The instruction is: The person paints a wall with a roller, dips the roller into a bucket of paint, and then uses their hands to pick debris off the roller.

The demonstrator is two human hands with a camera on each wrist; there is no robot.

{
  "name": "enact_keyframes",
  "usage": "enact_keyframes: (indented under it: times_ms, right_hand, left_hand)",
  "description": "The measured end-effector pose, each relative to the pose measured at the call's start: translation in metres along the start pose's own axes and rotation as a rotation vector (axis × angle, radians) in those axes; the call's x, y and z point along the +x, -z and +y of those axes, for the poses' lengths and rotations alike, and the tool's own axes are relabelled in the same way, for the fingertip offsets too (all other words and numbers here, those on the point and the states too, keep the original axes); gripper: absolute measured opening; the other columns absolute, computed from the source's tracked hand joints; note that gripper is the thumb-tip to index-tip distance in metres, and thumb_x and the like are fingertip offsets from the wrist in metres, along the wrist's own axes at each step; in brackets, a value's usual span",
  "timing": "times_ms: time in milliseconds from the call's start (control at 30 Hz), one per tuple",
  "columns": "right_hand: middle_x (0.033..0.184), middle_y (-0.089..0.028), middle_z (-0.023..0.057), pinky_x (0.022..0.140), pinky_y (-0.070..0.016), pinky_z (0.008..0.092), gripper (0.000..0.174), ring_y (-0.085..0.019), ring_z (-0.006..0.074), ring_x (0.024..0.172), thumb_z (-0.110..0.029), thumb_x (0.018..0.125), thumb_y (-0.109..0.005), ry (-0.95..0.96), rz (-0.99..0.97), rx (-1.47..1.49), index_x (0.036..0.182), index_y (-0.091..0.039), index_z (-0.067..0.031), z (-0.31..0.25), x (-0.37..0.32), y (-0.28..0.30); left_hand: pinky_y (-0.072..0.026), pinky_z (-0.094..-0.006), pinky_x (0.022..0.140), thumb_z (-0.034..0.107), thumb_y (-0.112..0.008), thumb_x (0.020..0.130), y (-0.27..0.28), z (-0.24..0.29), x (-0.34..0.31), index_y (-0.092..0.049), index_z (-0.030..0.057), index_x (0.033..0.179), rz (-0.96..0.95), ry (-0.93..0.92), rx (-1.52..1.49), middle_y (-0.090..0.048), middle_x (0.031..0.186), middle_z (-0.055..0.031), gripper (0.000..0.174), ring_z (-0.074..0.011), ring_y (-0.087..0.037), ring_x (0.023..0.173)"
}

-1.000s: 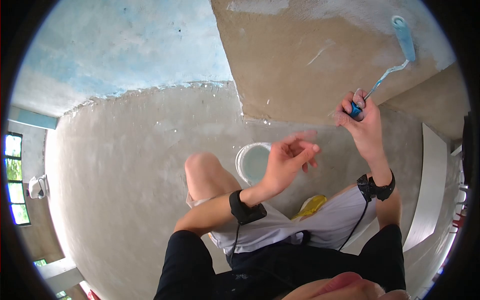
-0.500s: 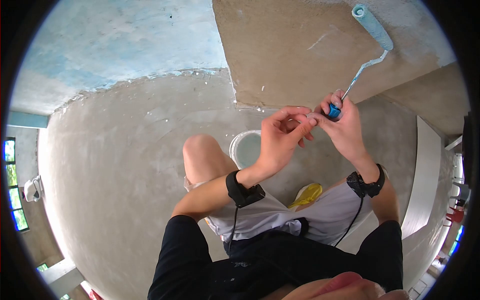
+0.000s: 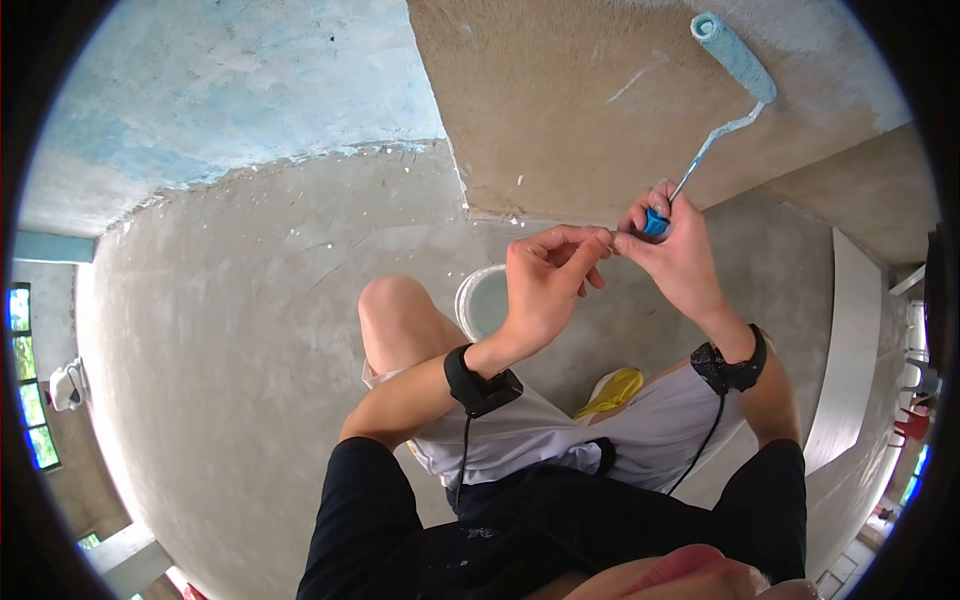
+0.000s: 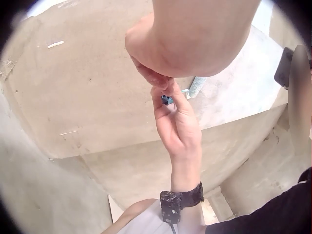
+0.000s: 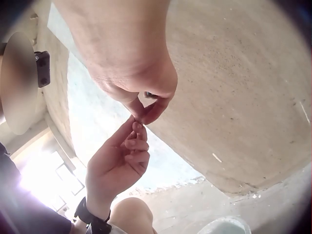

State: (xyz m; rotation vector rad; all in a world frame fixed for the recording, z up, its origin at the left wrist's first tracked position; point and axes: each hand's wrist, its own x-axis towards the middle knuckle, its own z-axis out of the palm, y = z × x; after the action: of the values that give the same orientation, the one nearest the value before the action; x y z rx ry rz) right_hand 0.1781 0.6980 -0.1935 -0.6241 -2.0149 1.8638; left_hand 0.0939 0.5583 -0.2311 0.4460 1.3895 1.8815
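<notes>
In the head view, my right hand [image 3: 678, 255] grips the blue handle of a paint roller [image 3: 737, 62], its light-blue sleeve pointing up and away from me. My left hand [image 3: 543, 285] meets it from the left, thumb and index finger pinching at the tip of the right thumb. From the left wrist view, the right hand [image 4: 178, 126] holds the handle upright below the left hand [image 4: 158, 56], with the roller sleeve [image 4: 197, 87] behind. The right wrist view shows the left fingertips touching those of the right hand [image 5: 139, 80]; whether something tiny lies between them, I cannot tell.
Beyond my knees stands a white bucket [image 3: 466, 309], partly behind the left hand. A wall, part blue-white [image 3: 250, 90] and part brown [image 3: 560, 110], rises ahead. White specks dot the grey floor [image 3: 250, 330]. A pale board [image 3: 846, 350] lies to the right.
My left hand has come up to the right hand and now pinches at its thumb. The right hand, with the roller, has moved left; both shifted slightly further left in the last half second.
</notes>
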Motion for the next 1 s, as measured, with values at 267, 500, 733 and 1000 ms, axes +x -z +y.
enact_keyframes:
  times_ms: [267,500,733,1000]
  right_hand:
    - [0.081,-0.044,0.0019,0.068,-0.0497,0.0249,0.045,-0.057,0.0105,0.08,0.005,0.075,-0.072,-0.004,-0.037,0.0,0.082,-0.03,-0.0101,-0.003,0.0,0.003]
    - [0.081,-0.047,0.0027,0.064,-0.0512,0.0254,0.041,-0.058,0.0101,0.078,0.005,0.077,-0.069,0.042,-0.055,0.112,0.083,-0.031,-0.01,-0.001,-0.002,0.008]
    - [0.088,-0.058,0.0097,0.05,-0.0466,0.0225,0.036,-0.055,0.0089,0.064,0.004,0.081,-0.062,0.041,-0.088,0.099,0.08,-0.03,-0.0109,-0.017,-0.006,0.021]
    - [0.088,-0.058,0.0126,0.046,-0.0438,0.0213,0.037,-0.053,0.0081,0.058,0.005,0.08,-0.062,0.086,-0.106,0.118,0.078,-0.03,-0.0111,-0.02,-0.008,0.021]
  left_hand:
    - [-0.0433,-0.0212,0.046,0.02,-0.059,0.093,0.005,-0.012,0.004,-0.065,-0.0051,0.095,-0.021,-0.003,-0.095,-0.066,0.082,-0.0094,0.025,-0.0119,-0.061,0.056]
    - [-0.0417,-0.0203,0.043,0.016,-0.058,0.092,0.009,-0.019,0.001,-0.065,-0.0038,0.096,-0.14,0.045,-0.004,-0.067,0.079,-0.0078,0.021,-0.0101,-0.061,0.056]
    - [-0.043,-0.0211,0.045,0.017,-0.054,0.094,0.008,-0.04,-0.013,-0.06,-0.0031,0.087,-0.247,0.119,0.193,-0.066,0.076,-0.0084,0.022,-0.0105,-0.061,0.057]
    - [-0.0475,-0.0246,0.048,0.013,-0.044,0.094,0.028,-0.088,-0.032,-0.053,-0.0003,0.092,-0.477,0.328,0.352,-0.066,0.086,-0.0097,0.016,-0.0146,-0.065,0.066]
